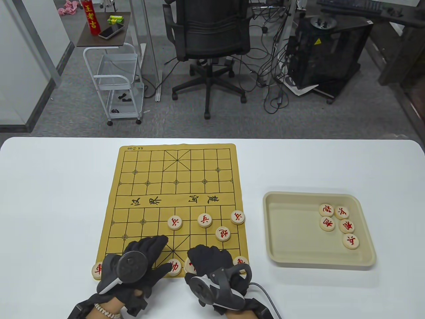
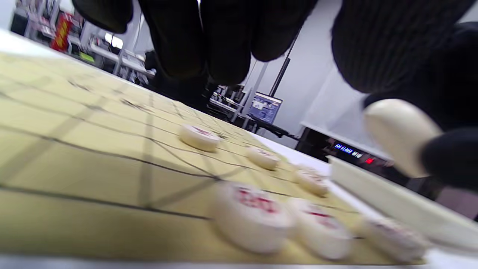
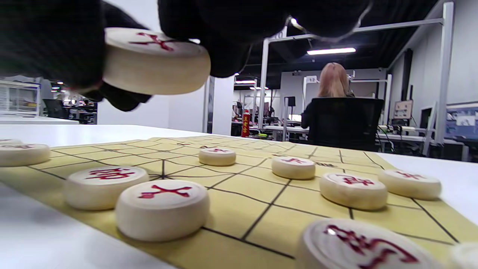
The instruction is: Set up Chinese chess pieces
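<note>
The yellow chess board [image 1: 149, 186] lies in the middle of the white table. On its near half stand three soldier pieces [image 1: 205, 220] in a row and a cannon piece [image 1: 223, 233]. Along the near edge sit a chariot piece [image 1: 97, 269], a general piece [image 1: 174, 266] and others half hidden by the hands. My left hand [image 1: 159, 254] lies flat over the board's near left, fingers straight, holding nothing. My right hand [image 1: 207, 257] hovers over the near edge and pinches a red-lettered piece [image 3: 155, 61] above the board; the same piece [image 2: 399, 134] shows in the left wrist view.
A beige tray [image 1: 285, 232] right of the board holds several red pieces [image 1: 345, 226] in its far right part. Beyond the table's far edge are an office chair [image 1: 211, 40], a white cart [image 1: 116, 83] and cables on the floor.
</note>
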`<control>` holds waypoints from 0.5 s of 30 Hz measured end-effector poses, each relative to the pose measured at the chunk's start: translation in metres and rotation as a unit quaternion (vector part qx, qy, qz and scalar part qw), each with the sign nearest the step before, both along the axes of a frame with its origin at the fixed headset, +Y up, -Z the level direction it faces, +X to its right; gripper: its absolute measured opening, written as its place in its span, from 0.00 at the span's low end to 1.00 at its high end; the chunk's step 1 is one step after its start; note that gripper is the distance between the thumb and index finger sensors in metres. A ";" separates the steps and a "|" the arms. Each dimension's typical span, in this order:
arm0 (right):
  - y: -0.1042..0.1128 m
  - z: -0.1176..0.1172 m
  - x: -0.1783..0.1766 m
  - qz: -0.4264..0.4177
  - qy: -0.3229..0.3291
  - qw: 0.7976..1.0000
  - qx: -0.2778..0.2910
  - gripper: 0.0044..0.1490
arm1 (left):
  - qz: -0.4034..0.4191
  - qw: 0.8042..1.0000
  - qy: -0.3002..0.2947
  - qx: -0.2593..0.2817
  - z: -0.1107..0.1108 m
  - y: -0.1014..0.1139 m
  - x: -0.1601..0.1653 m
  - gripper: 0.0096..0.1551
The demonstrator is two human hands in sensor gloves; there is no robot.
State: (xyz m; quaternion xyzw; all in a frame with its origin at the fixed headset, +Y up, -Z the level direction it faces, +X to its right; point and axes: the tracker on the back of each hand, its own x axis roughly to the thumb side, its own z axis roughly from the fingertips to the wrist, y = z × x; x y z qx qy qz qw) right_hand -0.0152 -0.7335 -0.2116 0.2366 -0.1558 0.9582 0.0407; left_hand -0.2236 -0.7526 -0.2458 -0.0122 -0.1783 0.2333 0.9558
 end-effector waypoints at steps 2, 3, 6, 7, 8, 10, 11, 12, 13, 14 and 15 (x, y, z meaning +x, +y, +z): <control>0.000 0.005 -0.006 0.007 0.011 1.000 0.006 0.51 | 0.048 0.998 -0.010 -0.033 0.001 -0.003 0.008 0.46; 0.000 0.007 -0.009 0.007 0.017 1.000 0.010 0.51 | 0.081 0.995 -0.009 -0.053 0.001 -0.004 0.011 0.45; 0.000 0.010 -0.016 0.011 0.030 0.999 0.024 0.51 | 0.145 0.986 0.009 -0.087 0.000 -0.010 0.016 0.40; -0.001 0.010 -0.018 0.017 0.029 0.999 0.026 0.51 | 0.153 0.983 0.013 -0.098 -0.001 -0.012 0.018 0.39; -0.002 0.011 -0.018 0.021 0.030 0.999 0.027 0.51 | 0.149 0.983 0.020 -0.102 -0.001 -0.014 0.019 0.38; -0.005 0.010 -0.017 0.031 0.035 0.998 0.030 0.51 | 0.142 0.983 0.018 -0.112 -0.004 -0.016 0.020 0.38; -0.007 0.009 -0.016 0.030 0.039 0.998 0.031 0.51 | 0.142 0.983 0.017 -0.116 -0.005 -0.017 0.020 0.38; -0.007 0.008 -0.012 0.026 0.044 0.998 0.026 0.50 | 0.143 0.983 0.019 -0.117 -0.006 -0.018 0.020 0.38; -0.007 0.006 -0.009 0.018 0.046 0.999 0.021 0.48 | 0.144 0.982 0.021 -0.119 -0.007 -0.018 0.019 0.38; -0.007 0.004 -0.004 0.014 0.044 0.999 0.017 0.45 | 0.144 0.982 0.026 -0.117 -0.007 -0.017 0.017 0.38; -0.007 0.002 -0.001 0.015 0.039 0.999 0.013 0.43 | 0.144 0.983 0.027 -0.114 -0.008 -0.017 0.016 0.37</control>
